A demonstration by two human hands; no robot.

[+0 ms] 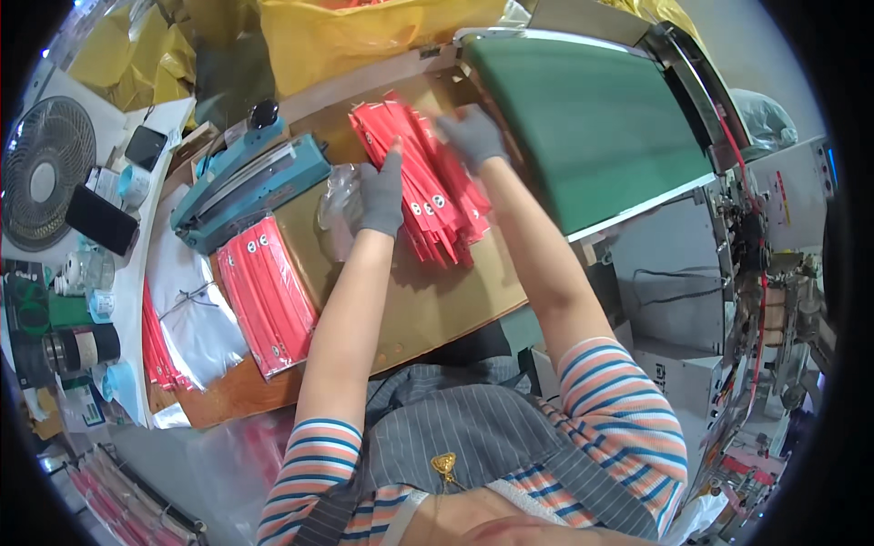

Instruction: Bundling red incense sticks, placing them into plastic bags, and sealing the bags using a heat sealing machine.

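A loose, fanned pile of long, narrow red packets (421, 187) with small round black-and-white marks lies on the brown cardboard-covered tabletop. My left hand (381, 193), in a grey glove with bare fingertips, grips the pile's left edge, its thumb on top of the packets. At the upper right edge of the pile is my right hand (475, 138), gloved alike. Its fingers are smeared by motion, so their hold is unclear. Crumpled clear plastic (340, 205) sits just left of my left hand.
A neat clear-wrapped bundle of red packets (266, 296) lies left, below a blue bag sealer (250, 187). Clear bags (196, 314) lie beside it. A green conveyor belt (592, 127) borders the right side. A yellow bag (364, 41) stands behind; a fan (47, 173) and phone (102, 220) are far left.
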